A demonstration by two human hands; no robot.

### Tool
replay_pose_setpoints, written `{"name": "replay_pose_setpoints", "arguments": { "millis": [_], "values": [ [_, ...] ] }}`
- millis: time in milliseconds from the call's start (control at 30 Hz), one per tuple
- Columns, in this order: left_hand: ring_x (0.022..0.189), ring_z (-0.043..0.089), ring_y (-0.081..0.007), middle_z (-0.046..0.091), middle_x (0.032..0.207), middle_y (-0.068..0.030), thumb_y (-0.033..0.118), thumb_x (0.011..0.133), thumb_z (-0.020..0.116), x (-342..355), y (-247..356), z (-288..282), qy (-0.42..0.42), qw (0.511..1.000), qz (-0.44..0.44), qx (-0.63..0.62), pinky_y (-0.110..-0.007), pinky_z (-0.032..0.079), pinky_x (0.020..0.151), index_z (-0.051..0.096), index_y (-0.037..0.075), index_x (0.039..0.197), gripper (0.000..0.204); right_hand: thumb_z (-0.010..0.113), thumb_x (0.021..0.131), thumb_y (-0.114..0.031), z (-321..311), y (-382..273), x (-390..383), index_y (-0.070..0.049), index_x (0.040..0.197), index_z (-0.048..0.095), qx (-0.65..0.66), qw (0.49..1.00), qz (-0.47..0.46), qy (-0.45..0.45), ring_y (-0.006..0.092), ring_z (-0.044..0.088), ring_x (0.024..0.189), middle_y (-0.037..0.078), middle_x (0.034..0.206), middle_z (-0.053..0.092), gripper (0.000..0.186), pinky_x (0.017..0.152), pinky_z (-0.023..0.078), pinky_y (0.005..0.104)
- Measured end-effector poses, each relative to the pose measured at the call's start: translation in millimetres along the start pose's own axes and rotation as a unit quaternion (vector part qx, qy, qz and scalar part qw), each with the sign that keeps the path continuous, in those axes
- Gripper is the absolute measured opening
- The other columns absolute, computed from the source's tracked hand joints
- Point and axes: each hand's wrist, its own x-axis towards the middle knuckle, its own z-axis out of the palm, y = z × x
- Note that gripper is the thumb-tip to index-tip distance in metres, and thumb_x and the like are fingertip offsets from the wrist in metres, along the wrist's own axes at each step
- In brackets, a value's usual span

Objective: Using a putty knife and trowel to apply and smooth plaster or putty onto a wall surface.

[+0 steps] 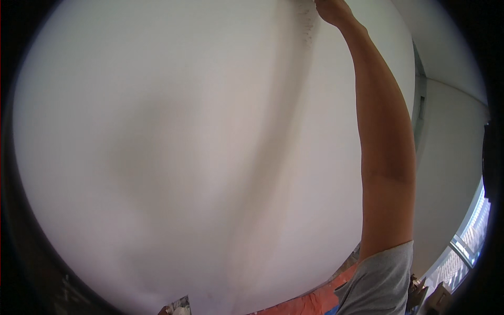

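Stretched high up in front of me, my right hand [334, 11] reaches the top edge of the view, close to a white wall [210, 157]. Its fingers look closed, but what they hold is cut off by the edge. Just below and left of it, rough textured marks [306, 26] show on the wall. At the bottom edge, only a bit of my left hand [164, 311] shows. Beside its fingers is a flat grey piece with a straight edge and white smears [181, 304]; its kind is not clear, and its lower part is out of view.
Orange-red sheeting [302, 304] lies low along the wall's foot. On the right are another pale wall [446, 136] and a bright window [467, 241]. Brown boxlike things [437, 299] stand beneath that window. The ceiling [446, 42] slopes across the upper right.
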Motion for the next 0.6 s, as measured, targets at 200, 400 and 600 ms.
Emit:
{"name": "replay_pose_setpoints", "arguments": {
  "millis": [200,400,600],
  "values": [
    [0.098,0.069,-0.0317,0.067,0.113,-0.0166,0.030,0.102,0.048,8.5,0.8,8.3,0.027,1.000,-0.002,0.014,-0.045,0.061,0.082,0.056,0.002,0.125,0.037,0.044,0.102,-0.003,12.7,-18.9,-48.1,-0.005,0.131,0.063,0.000,0.996,-0.065,-0.056,0.0378,0.060,0.116,0.015,0.132,0.064,0.034,0.101,0.050,0.0483],
    [0.097,0.069,-0.0316,0.068,0.112,-0.0165,0.030,0.102,0.047,27.4,-10.9,0.1,0.017,1.000,0.006,0.023,-0.045,0.061,0.081,0.056,0.002,0.125,0.037,0.059,0.087,0.002,32.1,-38.7,-159.9,-0.023,0.129,0.067,-0.140,0.960,-0.241,0.003,0.0283,0.060,0.104,0.006,0.123,0.065,0.049,0.096,0.051,0.0400],
    [0.096,0.070,-0.0304,0.068,0.111,-0.0153,0.031,0.102,0.044,27.5,-3.9,-4.3,-0.020,0.997,0.000,0.068,-0.044,0.061,0.081,0.058,0.002,0.123,0.038,0.055,0.091,0.005,3.8,-41.6,-194.8,-0.023,0.124,0.070,-0.130,0.964,-0.231,-0.021,0.0237,0.060,0.103,0.003,0.116,0.070,0.046,0.097,0.049,0.0403]
  ]
}}
